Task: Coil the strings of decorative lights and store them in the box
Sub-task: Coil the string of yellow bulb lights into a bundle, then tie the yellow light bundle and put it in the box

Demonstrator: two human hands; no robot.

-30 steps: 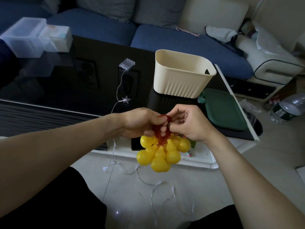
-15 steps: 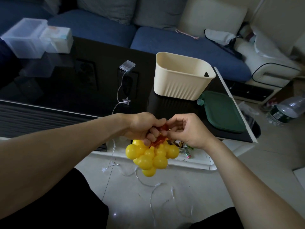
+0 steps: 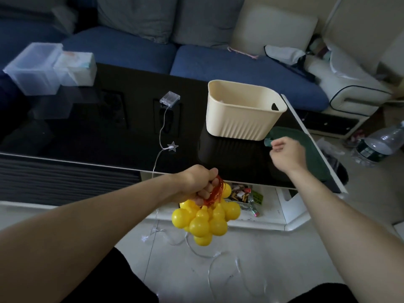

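Released by right hand [image 3: 286,155], bulb bundle [image 3: 205,217] hangs from left hand's [image 3: 194,184] curled fingers [image 3: 204,193].

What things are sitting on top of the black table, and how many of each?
Clear storage box: 1
White box: 1
Clear battery case: 1
Star light: 1
Cream tub: 1
Green lid: 1
Total: 6
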